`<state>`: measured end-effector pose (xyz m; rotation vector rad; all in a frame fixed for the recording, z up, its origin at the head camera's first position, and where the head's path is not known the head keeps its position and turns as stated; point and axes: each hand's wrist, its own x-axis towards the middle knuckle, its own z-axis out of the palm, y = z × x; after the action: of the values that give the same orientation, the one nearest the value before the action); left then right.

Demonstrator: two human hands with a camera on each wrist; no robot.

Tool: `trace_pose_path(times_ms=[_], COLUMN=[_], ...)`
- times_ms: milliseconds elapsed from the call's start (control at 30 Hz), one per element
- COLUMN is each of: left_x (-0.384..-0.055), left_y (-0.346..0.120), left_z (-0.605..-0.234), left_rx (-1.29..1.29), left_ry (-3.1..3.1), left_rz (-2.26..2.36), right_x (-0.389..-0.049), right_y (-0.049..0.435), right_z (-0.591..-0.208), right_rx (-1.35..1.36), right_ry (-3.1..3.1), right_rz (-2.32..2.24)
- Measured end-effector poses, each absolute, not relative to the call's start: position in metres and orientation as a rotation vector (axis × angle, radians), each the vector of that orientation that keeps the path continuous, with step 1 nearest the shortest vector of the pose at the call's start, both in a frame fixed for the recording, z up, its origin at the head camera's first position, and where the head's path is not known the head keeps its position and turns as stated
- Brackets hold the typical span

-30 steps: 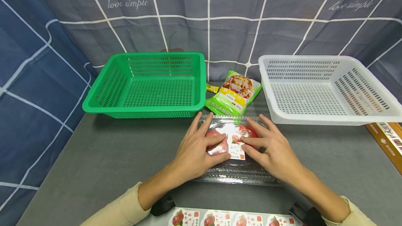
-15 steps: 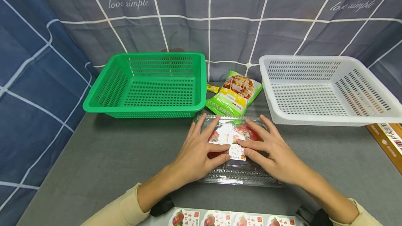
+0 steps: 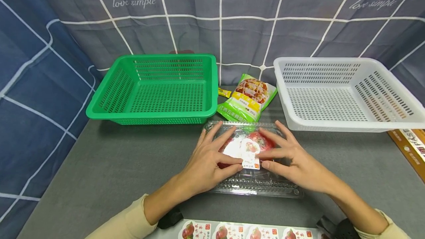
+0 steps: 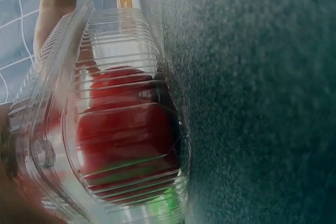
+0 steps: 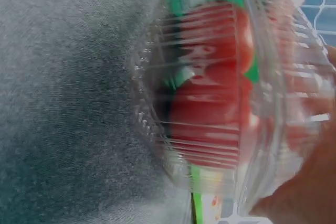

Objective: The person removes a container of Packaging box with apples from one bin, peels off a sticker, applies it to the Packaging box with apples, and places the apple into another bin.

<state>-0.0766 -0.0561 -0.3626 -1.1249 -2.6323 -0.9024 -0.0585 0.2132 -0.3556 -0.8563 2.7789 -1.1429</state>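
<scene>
Both hands lay with straight, spread fingers on the lid of a clear plastic box [image 3: 252, 161] at the lower centre of the frame, on the grey surface [image 3: 109, 165]. The left hand [image 3: 207, 161] pressed its left half and the right hand [image 3: 292, 161] its right half, their fingertips meeting at a white label [image 3: 249, 154]. Red tomatoes [image 4: 126, 140] showed through the ribbed plastic. Behind the box lay a green snack bag [image 3: 247, 97], between a green basket [image 3: 156, 86] and a white basket [image 3: 342, 91].
</scene>
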Motion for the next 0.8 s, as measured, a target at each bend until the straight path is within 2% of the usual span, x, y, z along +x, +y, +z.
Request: trace_pose_path(times_ms=[167,600,800], left_x=[-0.0764,-0.0756,-0.0754], left_y=[-0.0558,-0.0521,-0.0512], left_z=[-0.3633,-0.3638,-0.3643], left_rx=[-1.157,-1.072,-0.999], left_ry=[-2.627,-2.68,-2.691], left_rz=[-0.873,-0.823,-0.865], right_x=[-0.0542,-0.0563,-0.0561], right_y=[0.209,0.2161,0.2173], right_z=[-0.3578,-0.3584,-0.3541], right_rx=[-0.903,-1.099,-1.084], right_ry=[2.899,2.776,2.709], right_rz=[-0.894,-1.06,-1.074])
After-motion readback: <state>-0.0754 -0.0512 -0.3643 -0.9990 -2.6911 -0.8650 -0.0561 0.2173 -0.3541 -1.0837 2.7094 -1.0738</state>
